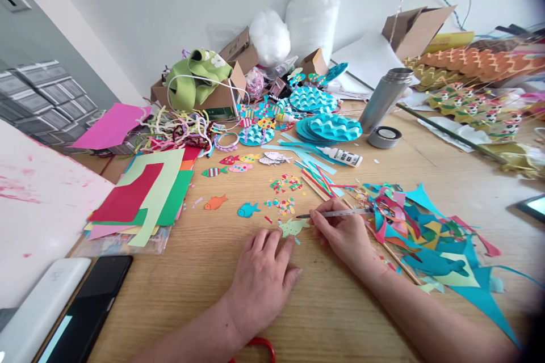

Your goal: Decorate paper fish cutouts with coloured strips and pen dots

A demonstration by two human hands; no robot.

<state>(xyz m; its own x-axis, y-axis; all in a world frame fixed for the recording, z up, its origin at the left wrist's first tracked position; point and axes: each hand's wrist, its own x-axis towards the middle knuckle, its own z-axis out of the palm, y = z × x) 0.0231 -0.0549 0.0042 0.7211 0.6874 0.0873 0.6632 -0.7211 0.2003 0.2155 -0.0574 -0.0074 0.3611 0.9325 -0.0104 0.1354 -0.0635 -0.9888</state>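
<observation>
Hands sit close together near the middle of the wooden bench (323, 306). The left hand (261, 278) lies flat, palm down, fingers loosely spread and holding nothing. Its fingertips reach the lower edge of a pale green fish (293, 228) cut from paper, which lies flat on the bench; whether they press on it I cannot tell. The right hand (343, 233) is closed around a pen (340, 213), held almost level, with its tip at the fish's upper edge.

Just beyond the fish lie a blue fish (247, 210) and an orange fish (216, 202), with confetti dots (284, 205) between them and the pen. Paper scraps (419, 235) are heaped beside the right hand. A glue bottle (343, 156) lies farther back, near a steel flask (385, 99). Coloured sheets (145, 198) are stacked to the left, and a phone (91, 312) lies at the near left corner.
</observation>
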